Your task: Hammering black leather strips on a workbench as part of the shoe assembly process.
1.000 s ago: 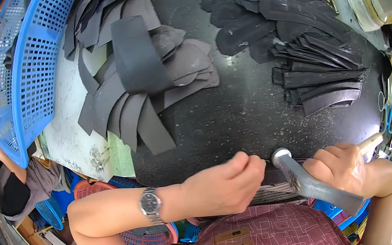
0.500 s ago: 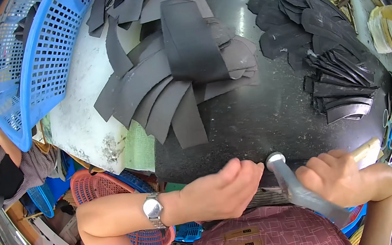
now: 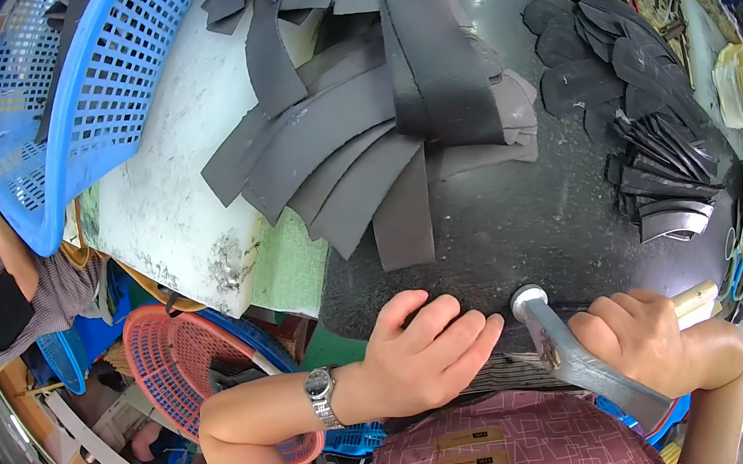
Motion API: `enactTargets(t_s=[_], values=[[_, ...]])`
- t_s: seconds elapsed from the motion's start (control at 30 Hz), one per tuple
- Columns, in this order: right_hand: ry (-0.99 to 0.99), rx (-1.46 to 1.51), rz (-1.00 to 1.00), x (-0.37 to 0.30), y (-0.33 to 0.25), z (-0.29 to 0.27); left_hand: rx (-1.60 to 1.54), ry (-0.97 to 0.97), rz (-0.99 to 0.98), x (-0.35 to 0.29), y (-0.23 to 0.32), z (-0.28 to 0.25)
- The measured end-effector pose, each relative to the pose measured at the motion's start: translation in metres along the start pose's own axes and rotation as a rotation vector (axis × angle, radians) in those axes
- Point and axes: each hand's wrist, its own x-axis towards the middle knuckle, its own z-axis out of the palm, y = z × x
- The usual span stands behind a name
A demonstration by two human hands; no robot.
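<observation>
My right hand [image 3: 634, 339] is closed round the pale wooden handle of a hammer [image 3: 589, 363]. The hammer's grey metal head slants across the table's near edge, its round face up beside my left hand. My left hand [image 3: 431, 349], with a watch on its wrist, lies at that edge with its fingers bent. Whatever its fingertips may pinch is hidden against the dark surface. Beyond it, overlapping dark grey strips [image 3: 332, 157] fan out over the table, with a broader black curved piece [image 3: 439, 70] on top.
The black work surface [image 3: 522, 220] has a whitish board [image 3: 165, 213] at its left. Rounded black pieces [image 3: 591, 73] and stacked black strips [image 3: 667, 171] lie at the right. A blue basket [image 3: 101, 99] stands far left; a red basket [image 3: 168, 341] is lower. Another person's arm [image 3: 7, 240] shows at the left.
My left hand's fingers have spread apart somewhat and its wrist has shifted right. The hammer stays in my right hand. The whole view has swung, so the table's things appear further right.
</observation>
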Motion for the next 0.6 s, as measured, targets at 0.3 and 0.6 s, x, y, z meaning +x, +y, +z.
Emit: enactTargets(t_s=[0.3,0.6], values=[[-0.025,-0.113,-0.101,0.014,0.001,-0.01,0.368,0.033,0.179,0.002,0.01,0.003],[0.108,-0.08,-0.093,0.011,0.001,-0.006,0.379,-0.13,0.386,0.009,-0.004,-0.012]])
